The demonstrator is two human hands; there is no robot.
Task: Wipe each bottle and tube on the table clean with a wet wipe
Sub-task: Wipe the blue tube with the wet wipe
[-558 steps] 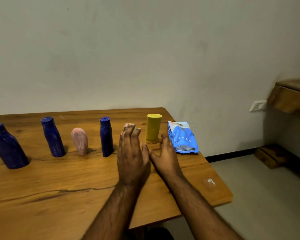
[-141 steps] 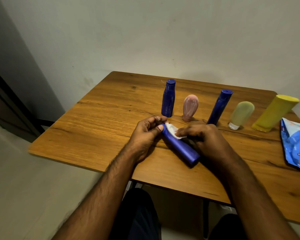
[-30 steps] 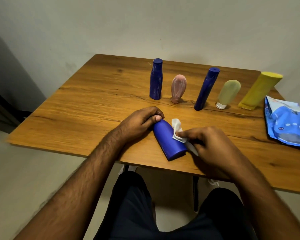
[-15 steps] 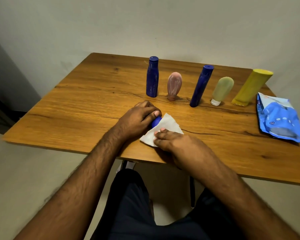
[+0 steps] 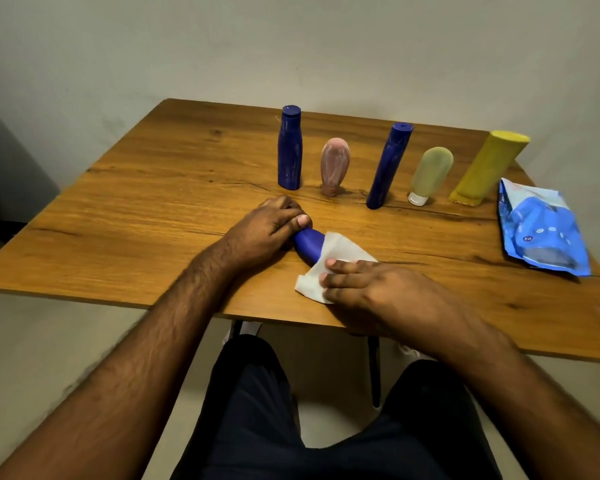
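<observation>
A large blue bottle lies on its side near the front edge of the wooden table. My left hand grips its cap end. A white wet wipe is draped over most of the bottle's body, and my right hand presses down on the wipe. Behind stand a blue bottle, a pink tube, a slim blue bottle, a pale green tube and a yellow bottle.
A blue wet-wipe pack lies flat at the table's right side. The wall runs close behind the row of bottles. My legs in dark trousers are under the front edge.
The wipe has gone from a bunched wad in my right fingers to a sheet spread over the lying bottle. My right hand now lies flat on it, slightly nearer me.
</observation>
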